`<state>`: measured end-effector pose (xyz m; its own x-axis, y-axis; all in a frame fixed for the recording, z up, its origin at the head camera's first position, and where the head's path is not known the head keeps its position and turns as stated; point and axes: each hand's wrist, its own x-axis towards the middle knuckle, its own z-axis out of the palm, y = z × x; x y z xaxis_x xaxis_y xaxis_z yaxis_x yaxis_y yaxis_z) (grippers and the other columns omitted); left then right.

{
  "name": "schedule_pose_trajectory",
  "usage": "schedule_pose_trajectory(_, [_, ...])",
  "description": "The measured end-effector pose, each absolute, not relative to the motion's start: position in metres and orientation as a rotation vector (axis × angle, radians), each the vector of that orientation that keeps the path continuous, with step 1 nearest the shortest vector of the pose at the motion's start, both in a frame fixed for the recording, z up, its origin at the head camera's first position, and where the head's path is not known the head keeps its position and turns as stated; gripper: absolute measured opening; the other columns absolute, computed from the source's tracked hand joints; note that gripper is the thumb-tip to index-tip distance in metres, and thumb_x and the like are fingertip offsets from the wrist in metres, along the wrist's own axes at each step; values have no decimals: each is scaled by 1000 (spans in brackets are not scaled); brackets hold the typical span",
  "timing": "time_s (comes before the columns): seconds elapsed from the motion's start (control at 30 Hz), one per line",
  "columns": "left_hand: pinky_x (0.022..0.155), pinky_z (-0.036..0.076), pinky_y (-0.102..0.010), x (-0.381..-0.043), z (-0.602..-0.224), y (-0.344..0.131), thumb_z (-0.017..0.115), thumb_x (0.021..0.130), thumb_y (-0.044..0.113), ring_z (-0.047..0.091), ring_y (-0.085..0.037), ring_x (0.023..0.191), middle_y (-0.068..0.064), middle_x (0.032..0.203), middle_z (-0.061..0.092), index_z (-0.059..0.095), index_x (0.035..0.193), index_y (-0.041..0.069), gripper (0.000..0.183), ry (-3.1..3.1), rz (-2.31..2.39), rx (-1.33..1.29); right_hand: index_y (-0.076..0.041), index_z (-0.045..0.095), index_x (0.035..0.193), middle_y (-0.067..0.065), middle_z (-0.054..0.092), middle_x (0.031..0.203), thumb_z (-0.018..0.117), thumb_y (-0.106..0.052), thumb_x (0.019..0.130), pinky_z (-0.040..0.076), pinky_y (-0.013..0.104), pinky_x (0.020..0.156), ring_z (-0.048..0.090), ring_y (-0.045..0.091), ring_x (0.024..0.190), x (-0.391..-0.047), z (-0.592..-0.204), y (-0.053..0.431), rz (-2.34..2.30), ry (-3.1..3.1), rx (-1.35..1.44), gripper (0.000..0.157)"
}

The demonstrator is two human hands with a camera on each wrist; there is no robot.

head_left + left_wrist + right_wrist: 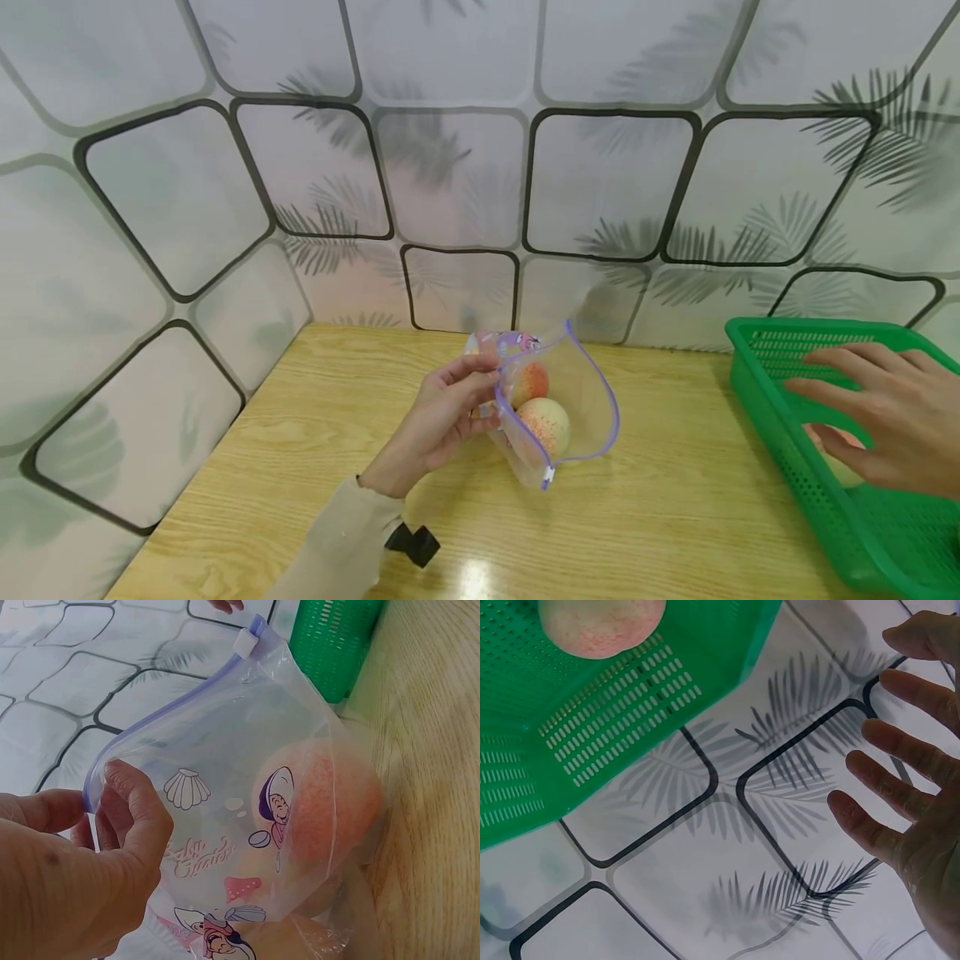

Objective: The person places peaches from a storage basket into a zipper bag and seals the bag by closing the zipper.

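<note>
A clear zip bag (592,417) with a purple rim, a white slider and cartoon prints stands with its mouth open on the wooden table. My left hand (453,408) pinches the bag's rim between thumb and fingers. Inside it lie peaches; a pale speckled peach (545,427) and a redder peach (531,383) show through the mouth. In the left wrist view an orange peach (330,799) presses against the plastic. My right hand (892,412) hovers over the green basket with its fingers spread and nothing in them. Below it, partly hidden, lies another peach (840,458) in the basket.
The green plastic basket (795,467) with slotted walls stands at the right of the wooden table (660,517). A patterned cloth (457,175) with leaf prints rises behind and along the left side. A black strap end (414,546) sticks out at the left sleeve.
</note>
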<state>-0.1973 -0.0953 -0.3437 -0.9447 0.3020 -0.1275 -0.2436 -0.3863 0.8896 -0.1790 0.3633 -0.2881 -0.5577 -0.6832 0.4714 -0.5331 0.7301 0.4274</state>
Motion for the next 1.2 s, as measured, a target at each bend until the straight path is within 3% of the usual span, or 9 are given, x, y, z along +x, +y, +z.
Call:
schedule_pose_trajectory(0.4, [66, 61, -22, -197, -345, -97, 58, 102, 8, 65, -9, 86, 5, 100, 62, 66, 106, 20, 14, 1511, 2370, 77, -13, 78, 93, 23, 67, 105, -3, -76, 93, 47, 62, 61, 58, 42, 93, -180, -298, 383, -369, -2417, 813, 102])
schedule_pose_trajectory(0.8, [66, 60, -22, -198, -344, -97, 58, 102, 8, 64, -8, 83, 5, 98, 62, 66, 105, 20, 14, 1501, 2373, 63, -14, 77, 88, 19, 67, 97, -7, -75, 90, 49, 60, 58, 58, 40, 88, -185, -310, 397, -394, -2450, 793, 104])
schedule_pose_trajectory(1.07, [65, 60, -22, -198, -343, -97, 58, 102, 7, 65, -8, 83, 5, 99, 62, 65, 106, 19, 15, 1499, 2376, 58, -16, 76, 88, 17, 67, 99, -12, -78, 82, 49, 59, 61, 59, 39, 90, -189, -321, 409, -466, -2554, 774, 108])
schedule_pose_trajectory(1.13, [65, 60, -22, -198, -342, -96, 58, 102, 8, 65, -8, 83, 5, 99, 62, 65, 106, 19, 14, 1500, 2375, 58, -17, 76, 89, 17, 66, 100, 24, -86, 89, 50, 58, 61, 59, 39, 90, -190, -324, 412, -502, -2588, 779, 87])
schedule_pose_trajectory(1.2, [65, 60, -22, -197, -342, -96, 58, 102, 7, 65, -8, 83, 5, 99, 62, 65, 106, 19, 14, 1499, 2377, 58, -17, 76, 89, 18, 66, 100, 65, -79, 81, 52, 57, 62, 60, 40, 90, -192, -326, 415, -537, -2620, 777, 63])
